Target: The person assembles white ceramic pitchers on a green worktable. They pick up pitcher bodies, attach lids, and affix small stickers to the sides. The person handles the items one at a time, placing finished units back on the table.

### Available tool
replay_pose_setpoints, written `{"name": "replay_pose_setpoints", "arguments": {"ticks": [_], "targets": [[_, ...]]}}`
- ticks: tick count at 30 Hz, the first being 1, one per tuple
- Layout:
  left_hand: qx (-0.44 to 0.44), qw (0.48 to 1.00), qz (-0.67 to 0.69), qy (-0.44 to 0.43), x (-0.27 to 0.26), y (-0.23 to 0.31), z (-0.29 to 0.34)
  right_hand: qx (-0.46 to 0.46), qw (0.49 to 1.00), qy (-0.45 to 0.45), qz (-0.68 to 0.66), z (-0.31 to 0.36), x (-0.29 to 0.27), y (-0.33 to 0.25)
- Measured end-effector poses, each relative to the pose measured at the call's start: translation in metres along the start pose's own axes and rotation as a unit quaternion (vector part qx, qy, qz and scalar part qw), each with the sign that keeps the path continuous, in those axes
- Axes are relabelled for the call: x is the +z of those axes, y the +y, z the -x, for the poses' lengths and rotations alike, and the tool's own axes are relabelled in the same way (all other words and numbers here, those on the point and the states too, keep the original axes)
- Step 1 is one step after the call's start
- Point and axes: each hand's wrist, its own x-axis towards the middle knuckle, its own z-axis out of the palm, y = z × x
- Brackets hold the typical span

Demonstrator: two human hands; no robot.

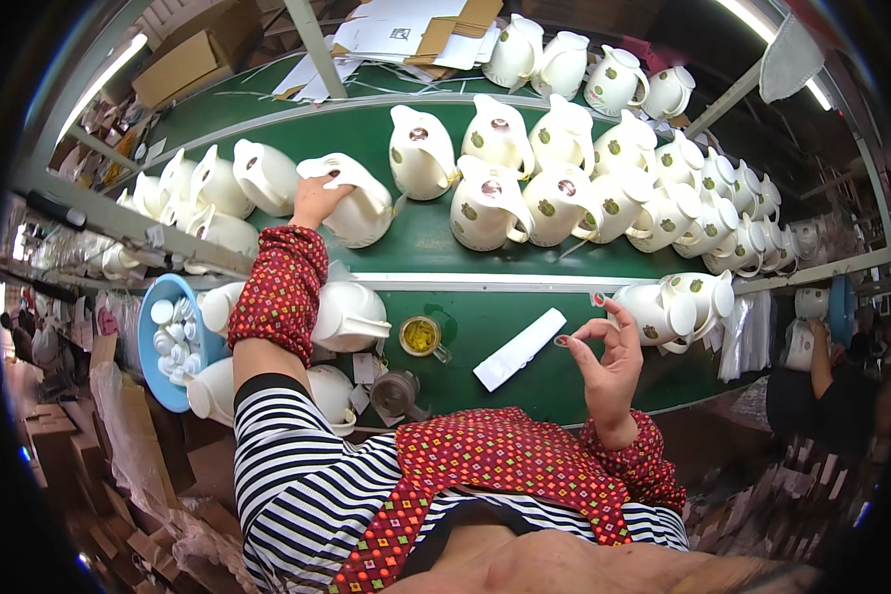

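Observation:
My left hand (317, 201) is closed on the upper rim of a white jug (361, 213), its fingers over the mouth. That jug stands on the green conveyor surface (428, 236), between plain white jugs (264, 176) to its left and jugs with green motifs (490, 203) to its right. Above the near green work surface (465, 384) my right hand (612, 368) is raised. Its thumb and forefinger are apart with nothing visible between them; the other fingers curl. Left of that hand lies a folded white strip (520, 349), perhaps paper or cloth.
A glass mug with yellow-green contents (421, 337) and a glass jar (396, 394) stand near my body. A blue basin (148, 346) of white lids is at left, beside lying jugs (349, 317). More jugs (653, 312) lie at right. Metal posts (315, 48) frame the line.

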Motion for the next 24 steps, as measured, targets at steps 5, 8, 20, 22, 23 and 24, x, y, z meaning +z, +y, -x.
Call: {"name": "replay_pose_setpoints", "arguments": {"ticks": [5,8,20,22,23,24], "targets": [[-0.231,0.909,0.345,-0.035,-0.053,0.062,0.059,0.038,0.99,-0.052,-0.122,-0.003,0.0,-0.022],[-0.261,0.819,0.508,-0.059,-0.08,0.098,0.124,0.079,0.968,-0.11,-0.21,-0.006,0.01,-0.03],[-0.341,0.62,0.703,-0.066,-0.057,0.205,0.308,0.043,0.953,-0.219,-0.204,0.007,0.019,-0.029],[-0.348,0.623,0.698,-0.064,-0.057,0.209,0.318,0.079,0.958,-0.177,-0.213,0.008,0.017,-0.029],[-0.365,0.616,0.696,-0.065,-0.059,0.213,0.323,0.075,0.964,-0.157,-0.201,0.011,0.016,-0.03],[-0.379,0.609,0.693,-0.064,-0.061,0.215,0.325,0.055,0.975,-0.165,-0.141,0.014,0.013,-0.029]]}}
